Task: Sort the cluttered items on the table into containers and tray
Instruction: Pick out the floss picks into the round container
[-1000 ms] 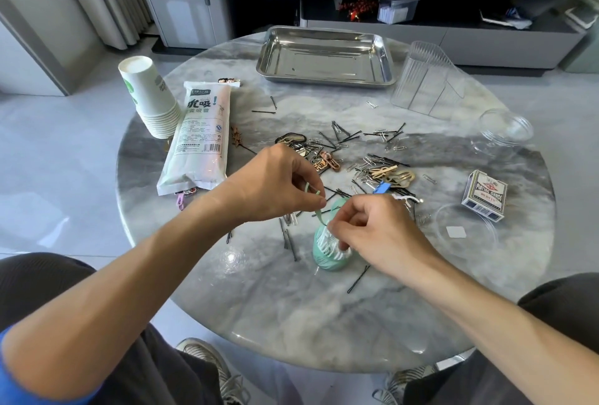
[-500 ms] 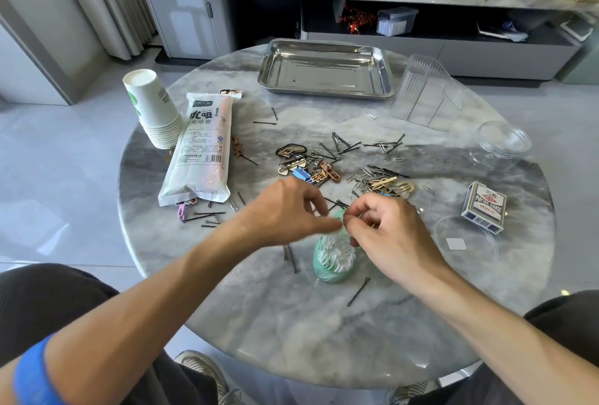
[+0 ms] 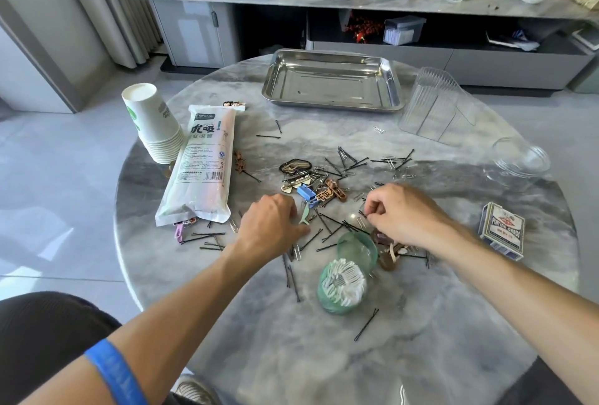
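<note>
Clutter pile (image 3: 327, 190) sits at frame centre on the round marble table (image 3: 421, 356): black bobby pins, paper clips, a blue binder clip (image 3: 305, 192), brown hair clips, all loosely mixed. I see my left hand (image 3: 270, 223) just lower left of the pile, knuckles up, fingers curled downward with the tips at the tabletop beside a small pale-green floss pick (image 3: 305, 215); whether the fingertips actually pinch it I cannot tell. My right hand (image 3: 402, 213) is to the right of the pile, fingers curled in with thumb and forefinger drawn together over the pins; what they hold, if anything, is too small to make out. Below and between the hands lies a green tub of cotton swabs (image 3: 343, 286) on its side, white swab ends facing the camera, its round green lid (image 3: 356, 247) just above it. More hair clips (image 3: 389, 254) lie under the right wrist. A single bobby pin (image 3: 366, 324) lies apart, lower centre. Steel tray (image 3: 332, 80) at upper centre, far edge of the table. Right of it, a stack of clear plastic cups (image 3: 437, 106) on its side, and a clear jar (image 3: 520, 158) nearer the right edge. Box of playing cards (image 3: 501, 231) at right. Upper left: stack of paper cups (image 3: 152, 122), tilted, touching a long bag of straws (image 3: 201, 165).
</note>
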Demonstrator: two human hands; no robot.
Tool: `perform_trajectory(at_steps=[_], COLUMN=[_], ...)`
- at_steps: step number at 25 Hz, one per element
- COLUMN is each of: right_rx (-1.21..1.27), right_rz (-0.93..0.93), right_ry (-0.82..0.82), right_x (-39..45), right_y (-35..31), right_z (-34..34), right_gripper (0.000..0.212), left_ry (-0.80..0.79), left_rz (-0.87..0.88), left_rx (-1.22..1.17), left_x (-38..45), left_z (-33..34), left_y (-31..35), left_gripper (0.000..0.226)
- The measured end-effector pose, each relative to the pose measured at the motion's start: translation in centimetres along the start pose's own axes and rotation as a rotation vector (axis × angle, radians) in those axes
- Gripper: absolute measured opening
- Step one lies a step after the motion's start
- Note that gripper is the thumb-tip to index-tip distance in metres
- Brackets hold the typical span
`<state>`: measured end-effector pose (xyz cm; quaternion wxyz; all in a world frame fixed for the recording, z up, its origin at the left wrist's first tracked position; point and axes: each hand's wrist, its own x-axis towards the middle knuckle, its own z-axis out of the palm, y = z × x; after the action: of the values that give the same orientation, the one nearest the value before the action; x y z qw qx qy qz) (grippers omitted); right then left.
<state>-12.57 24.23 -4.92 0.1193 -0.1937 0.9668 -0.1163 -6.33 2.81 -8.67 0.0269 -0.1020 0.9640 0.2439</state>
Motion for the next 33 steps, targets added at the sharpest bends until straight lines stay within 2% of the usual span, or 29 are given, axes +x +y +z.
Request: perform_trajectory(at_steps=[2, 5, 7, 11, 15, 18, 20, 22, 27, 31, 33], right_rx=[-0.042, 0.015, 0.065, -0.027, -0.113, -0.182, -0.211, -0.158, 0.137, 0.249, 0.217], right_rz=[-0.023, 0.05, 0.102, 0.08, 0.095, 0.146, 0.134, 0.144, 0.299, 0.312, 0.322], right_ry=[-0.009, 0.071, 0.106, -0.04, -0.082, -0.221, -0.216, -0.179, -0.203, -0.166, -0.113], right_x=[1.3, 2.7, 3.2, 3.4, 2.9, 1.2, 0.3, 0.1, 0.5, 0.2, -0.3], right_y=[1.4, 4.3, 6.0, 6.9, 7.0, 7.0, 7.0, 7.2, 7.8, 7.4, 7.5], right_z=[-1.0, -2.9, -3.5, -1.8, -2.5, -2.0, -1.0, -0.5, -0.6, -0.4, 0.1], right_gripper=[0.017, 0.021, 0.022, 0.032, 0.024, 0.018, 0.019, 0.016, 0.017, 0.016, 0.02], left_ry=[-0.048, -0.127, -0.138, -0.085, -0.06, -0.106, -0.161, -0.188, -0.241, -0.329, -0.347], left_rz=[-0.047, -0.121, -0.117, -0.04, 0.036, 0.052, 0.08, 0.133, 0.23, 0.335, 0.374], left_rx=[-0.005, -0.065, -0.119, -0.174, -0.188, -0.233, -0.284, -0.304, -0.345, -0.268, -0.2], left_x=[0.9, 1.9, 2.3, 2.4, 2.0, 1.9, 1.7, 1.3, -1.0, -3.3, -4.3], left_z=[0.2, 0.1, -0.3, -1.3, -1.6, -2.2, -3.0, -3.9, -6.4, -8.0, -8.2], left_y=[0.2, 0.3, 0.6, 1.9, 3.1, 3.5, 3.8, 4.2, 4.9, 4.6, 4.3], left_gripper=[0.015, 0.002, 0.005, 0.017, 0.016, 0.016, 0.013, 0.009, 0.003, 0.007, 0.01])
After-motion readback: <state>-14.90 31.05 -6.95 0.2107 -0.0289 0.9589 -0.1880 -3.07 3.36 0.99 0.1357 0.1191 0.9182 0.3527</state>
